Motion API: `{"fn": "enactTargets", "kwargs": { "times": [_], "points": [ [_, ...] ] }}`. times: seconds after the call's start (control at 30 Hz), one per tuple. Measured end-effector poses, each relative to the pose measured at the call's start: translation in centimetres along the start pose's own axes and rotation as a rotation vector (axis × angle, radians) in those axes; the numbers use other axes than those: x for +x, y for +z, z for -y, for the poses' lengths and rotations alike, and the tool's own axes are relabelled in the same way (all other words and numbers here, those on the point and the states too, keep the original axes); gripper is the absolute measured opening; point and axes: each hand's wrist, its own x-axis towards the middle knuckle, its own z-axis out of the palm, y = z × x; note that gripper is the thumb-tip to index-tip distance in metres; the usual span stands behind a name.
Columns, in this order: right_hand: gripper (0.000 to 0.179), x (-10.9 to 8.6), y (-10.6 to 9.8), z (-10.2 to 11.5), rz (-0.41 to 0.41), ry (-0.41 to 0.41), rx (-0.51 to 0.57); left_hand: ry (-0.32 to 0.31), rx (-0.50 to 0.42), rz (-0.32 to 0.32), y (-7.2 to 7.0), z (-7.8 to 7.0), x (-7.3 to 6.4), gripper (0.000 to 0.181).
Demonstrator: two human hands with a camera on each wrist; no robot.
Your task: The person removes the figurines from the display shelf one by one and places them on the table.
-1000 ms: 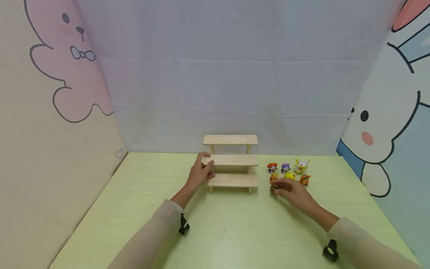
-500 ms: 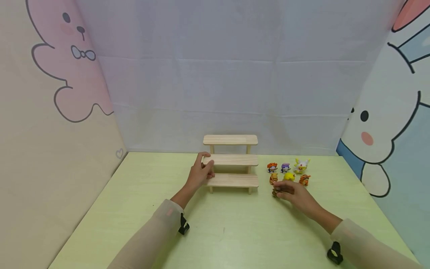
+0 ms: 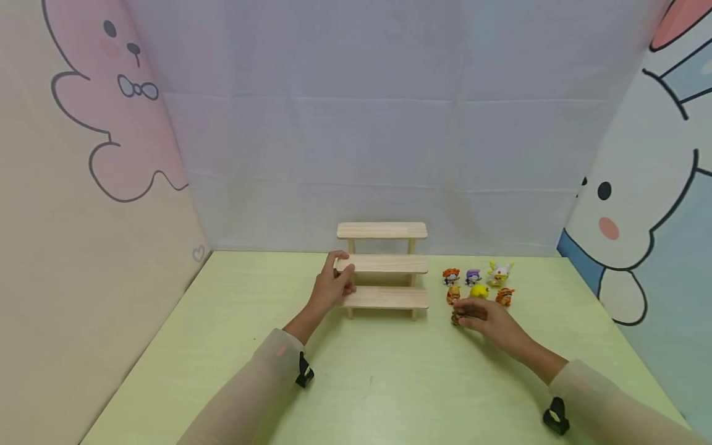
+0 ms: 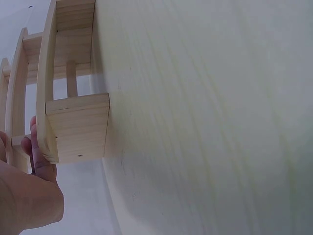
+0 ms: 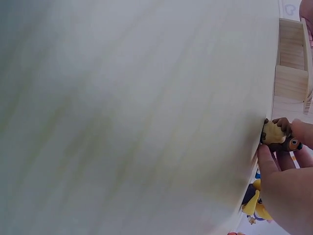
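Observation:
A three-tier wooden display shelf (image 3: pixel 389 298) stands at the back middle of the table. My left hand (image 3: pixel 328 289) grips its left end around the middle tier, thumb lying on the front side; in the left wrist view the fingers (image 4: pixel 43 166) reach in behind a tier's end. Right of the shelf, my right hand (image 3: pixel 492 322) pinches a small brown animal figurine (image 5: pixel 276 132) with a cream belly, low at the tabletop. Just behind that hand sit an orange-yellow figurine (image 3: pixel 453 295), a yellow one (image 3: pixel 479 292) and an orange striped one (image 3: pixel 504 297).
Farther back stand an orange-capped figurine (image 3: pixel 451 276), a purple-capped figurine (image 3: pixel 473 277) and a white figurine with yellow parts (image 3: pixel 499 274). A pale cloth wall (image 3: pixel 378 123) rises behind the table (image 3: pixel 356 395). Cartoon-printed walls flank both sides.
My right hand has shifted slightly right and toward me with the brown figurine, uncovering more of the orange-yellow one. The left hand keeps its place on the shelf.

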Motion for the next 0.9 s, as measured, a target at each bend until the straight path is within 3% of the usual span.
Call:
{"fn": "enactTargets", "kwargs": {
  "times": [0.27,0.5,0.7,0.9],
  "points": [
    [0.044,0.1,-0.6,0.3,-0.006,0.025,-0.068,0.001,-0.005,0.002,0.1,0.0,0.1,0.038],
    [0.045,0.1,-1.4,2.0,-0.08,-0.053,-0.274,0.044,0.008,-0.068,0.6,3.6,1.8,0.039],
    [0.048,0.5,-2.0,3.4,-0.123,-0.119,-0.377,0.084,-0.005,-0.087,0.5,4.2,1.6,0.033],
    [0.061,1.2,-1.9,4.1,-0.124,-0.094,-0.503,0.104,-0.048,-0.079,0.0,4.4,1.6,0.034]
  ]
}}
